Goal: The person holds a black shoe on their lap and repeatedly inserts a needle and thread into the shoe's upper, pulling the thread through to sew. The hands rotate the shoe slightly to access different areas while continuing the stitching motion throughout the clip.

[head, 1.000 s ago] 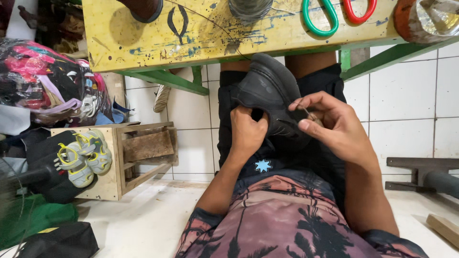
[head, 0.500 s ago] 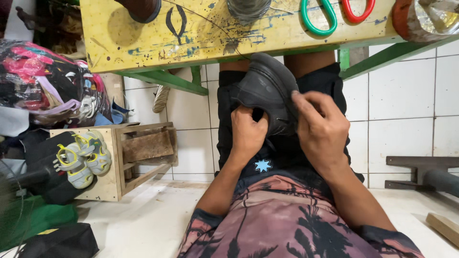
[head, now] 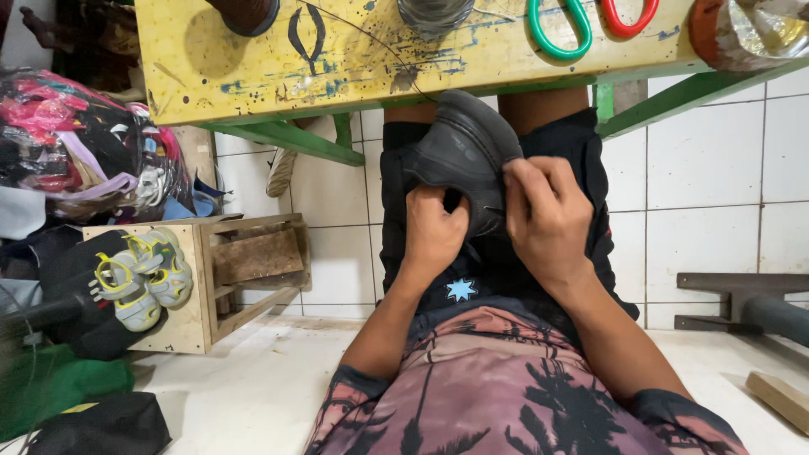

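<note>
Both of your hands are closed on the black shoe [head: 462, 160], which sits just above the centre of the frame, resting on your lap against the dark shorts [head: 581, 168] and tucked right under the edge of the yellow workbench [head: 337, 59]. Your left hand [head: 434, 232] grips it from below and from the left, fingers curled tight with the thumb side pushed up into the opening near the heel. Your right hand [head: 548, 219] wraps over the shoe's lower right side, fingers bent around the upper and pressed against it; what the fingertips pinch there is hidden. The shoe's long axis runs on a slant: the rounded end points up and to the right, toward the bench edge, and the open end points down and to the left, toward your left hand. So the opening lies nearer your left hand, while the body of the shoe lies under your right. The two hands are just beside each other, with the shoe's narrow middle between them. Above, on the bench, a pair of green and red scissor handles [head: 590, 21] shows at the upper right, well apart from your hands. At the left of the frame a wooden crate [head: 244, 270] holds a pair of small grey and yellow sandals [head: 143, 278], also well clear of the work.
</note>
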